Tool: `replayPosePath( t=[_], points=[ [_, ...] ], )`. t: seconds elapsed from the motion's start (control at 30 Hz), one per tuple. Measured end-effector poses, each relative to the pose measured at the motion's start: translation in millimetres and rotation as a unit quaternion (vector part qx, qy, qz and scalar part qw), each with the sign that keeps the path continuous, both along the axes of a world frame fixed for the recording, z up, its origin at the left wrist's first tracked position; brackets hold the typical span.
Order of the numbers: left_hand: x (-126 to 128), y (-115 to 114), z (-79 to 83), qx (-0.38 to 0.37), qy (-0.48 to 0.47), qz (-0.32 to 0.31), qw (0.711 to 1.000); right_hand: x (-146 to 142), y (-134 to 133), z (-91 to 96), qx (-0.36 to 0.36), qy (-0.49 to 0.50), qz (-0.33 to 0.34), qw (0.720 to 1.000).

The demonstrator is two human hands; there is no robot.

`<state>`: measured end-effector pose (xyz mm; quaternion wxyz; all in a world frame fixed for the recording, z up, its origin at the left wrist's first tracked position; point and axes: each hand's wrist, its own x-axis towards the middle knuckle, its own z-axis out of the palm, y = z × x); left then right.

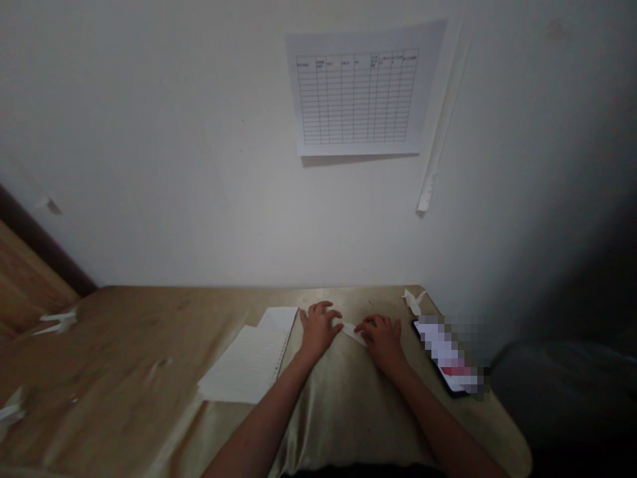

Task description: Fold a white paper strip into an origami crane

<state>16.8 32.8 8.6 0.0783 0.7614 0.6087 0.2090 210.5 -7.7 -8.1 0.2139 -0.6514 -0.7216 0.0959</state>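
Between my two hands a small folded piece of white paper [352, 332] lies low over the cloth-covered table. My left hand [317, 330] is at its left tip, thumb close to or touching the paper, with the other fingers spread apart. My right hand [384, 340] has its thumb and forefinger bent onto the paper's right part; its other fingers are curved and partly raised. How firmly the paper is gripped is too small to make out. Just left of my left forearm is a spiral-edged pad of white paper sheets [249, 365].
A phone [442, 355] with a lit screen lies to the right, below a folded paper scrap [413, 302]. More scraps [60, 321] lie far left on the table's gold cloth [124, 372]. A printed table sheet [361, 99] hangs on the wall behind.
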Motion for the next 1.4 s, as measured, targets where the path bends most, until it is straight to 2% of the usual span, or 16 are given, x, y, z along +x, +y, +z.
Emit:
replayPosePath(
  t=[0.13,0.33,0.57,0.77,1.07,1.4],
  points=[
    [2.2,5.5,-0.7,-0.017,0.000,-0.006,1.000,1.2,0.7,-0.3,0.000,-0.003,-0.002,1.000],
    [4.6,5.6,4.2,0.001,0.028,-0.023,0.999,1.7,0.2,-0.9,0.016,-0.022,-0.003,1.000],
    [10.5,9.7,6.6,-0.006,0.048,-0.017,0.999,1.5,-0.4,-0.8,0.017,-0.004,-0.009,1.000],
    [5.9,16.3,1.0,-0.040,0.012,0.005,0.999,3.6,-0.1,1.6,0.010,-0.018,-0.022,1.000],
    [1.9,19.8,-4.1,-0.090,0.002,-0.024,0.996,3.5,-0.4,-0.5,-0.006,0.002,-0.031,1.000],
    [8.1,14.1,-10.8,-0.074,0.058,-0.034,0.995,5.7,1.6,-2.5,-0.007,0.011,-0.029,0.999]
  ],
)
